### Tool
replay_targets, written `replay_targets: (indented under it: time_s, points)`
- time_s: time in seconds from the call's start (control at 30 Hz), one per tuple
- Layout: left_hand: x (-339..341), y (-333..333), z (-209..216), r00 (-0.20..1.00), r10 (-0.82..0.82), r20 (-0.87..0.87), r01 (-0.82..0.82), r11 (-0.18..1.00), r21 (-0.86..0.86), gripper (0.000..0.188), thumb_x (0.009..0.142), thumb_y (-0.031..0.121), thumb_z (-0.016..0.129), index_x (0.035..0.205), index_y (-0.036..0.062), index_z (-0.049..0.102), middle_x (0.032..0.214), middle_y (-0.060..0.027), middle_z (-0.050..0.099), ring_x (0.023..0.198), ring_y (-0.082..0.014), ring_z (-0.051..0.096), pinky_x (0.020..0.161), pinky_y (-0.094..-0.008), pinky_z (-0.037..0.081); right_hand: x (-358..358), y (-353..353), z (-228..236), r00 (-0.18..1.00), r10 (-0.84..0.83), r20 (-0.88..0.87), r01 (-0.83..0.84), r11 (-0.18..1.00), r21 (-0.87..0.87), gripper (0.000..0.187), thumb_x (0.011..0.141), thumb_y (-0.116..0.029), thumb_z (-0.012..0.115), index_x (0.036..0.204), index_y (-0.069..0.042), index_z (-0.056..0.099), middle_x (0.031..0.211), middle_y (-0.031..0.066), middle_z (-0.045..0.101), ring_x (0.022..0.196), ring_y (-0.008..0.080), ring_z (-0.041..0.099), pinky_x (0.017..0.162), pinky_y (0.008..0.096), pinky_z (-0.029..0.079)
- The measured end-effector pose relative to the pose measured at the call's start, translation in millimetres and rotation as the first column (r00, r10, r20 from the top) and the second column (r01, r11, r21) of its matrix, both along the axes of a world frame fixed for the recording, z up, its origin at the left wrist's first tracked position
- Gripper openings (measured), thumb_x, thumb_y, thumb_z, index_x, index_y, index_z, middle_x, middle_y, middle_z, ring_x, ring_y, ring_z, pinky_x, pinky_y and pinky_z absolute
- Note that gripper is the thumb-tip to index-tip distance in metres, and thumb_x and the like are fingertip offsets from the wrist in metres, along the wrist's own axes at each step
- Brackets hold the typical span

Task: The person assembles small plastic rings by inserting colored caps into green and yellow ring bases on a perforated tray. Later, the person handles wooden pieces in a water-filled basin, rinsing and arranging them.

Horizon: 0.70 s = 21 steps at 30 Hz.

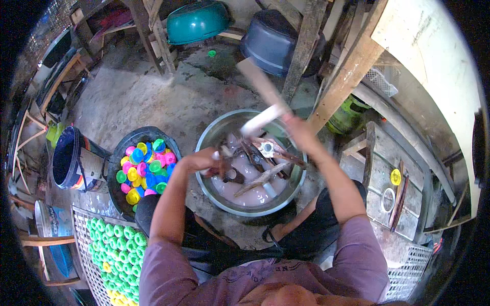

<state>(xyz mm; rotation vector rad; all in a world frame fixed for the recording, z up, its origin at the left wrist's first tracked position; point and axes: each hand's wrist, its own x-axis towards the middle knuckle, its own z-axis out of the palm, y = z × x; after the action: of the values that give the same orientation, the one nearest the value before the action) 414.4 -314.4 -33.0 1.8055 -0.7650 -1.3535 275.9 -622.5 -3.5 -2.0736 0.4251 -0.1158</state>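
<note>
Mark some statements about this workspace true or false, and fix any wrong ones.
1. The dark tub of multicoloured pieces stands left of the metal basin. True.
2. The metal basin is dry. False: pale, cloudy liquid lies in it.
3. The right hand rests inside the dark tub. False: it grips a blurred tool by the metal basin.
4. Mostly green pieces lie on the pale lattice rack. True.

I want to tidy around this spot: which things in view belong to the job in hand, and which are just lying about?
Likely in use:
right hand, gripping a blurred wooden tool
left hand, over the basin
metal basin of cloudy liquid
wooden sticks in it
perhaps the coloured plastic pieces alongside

Apparently just lying about:
teal tub
dark grey tub
bucket at left
</note>
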Motion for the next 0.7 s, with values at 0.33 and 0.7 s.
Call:
replay_targets:
  time_s: [0.33, 0.7]
  points:
    - [-14.2, 9.5, -15.0, 0.736, 0.507, 0.449, -0.185, 0.789, -0.586, 0.022, 0.074, 0.007, 0.072, 0.093, 0.0021, 0.063, 0.092, -0.0073, 0.064, 0.085, -0.0195, 0.06, 0.078, -0.0335, 0.048, 10.1, 5.4, -91.2, 0.643, 0.469, -0.605, -0.574, 0.819, 0.026, 0.085, 0.076, -0.081, 0.043, 0.068, 0.002, 0.059, 0.05, 0.0063, 0.051, 0.039, 0.0167, 0.049, 0.041, 0.0329, 0.041]
    - [11.1, 10.3, -33.7, 0.719, 0.439, 0.539, -0.101, 0.834, -0.543, 0.025, 0.075, 0.012, 0.072, 0.096, 0.0027, 0.063, 0.094, -0.0117, 0.064, 0.091, -0.0246, 0.06, 0.084, -0.0361, 0.048, -3.2, 60.8, -167.4, 0.543, 0.648, -0.534, -0.833, 0.497, -0.244, 0.041, 0.089, -0.04, 0.053, 0.089, -0.001, 0.066, 0.088, 0.0147, 0.068, 0.081, 0.03, 0.065, 0.071, 0.0409, 0.049]
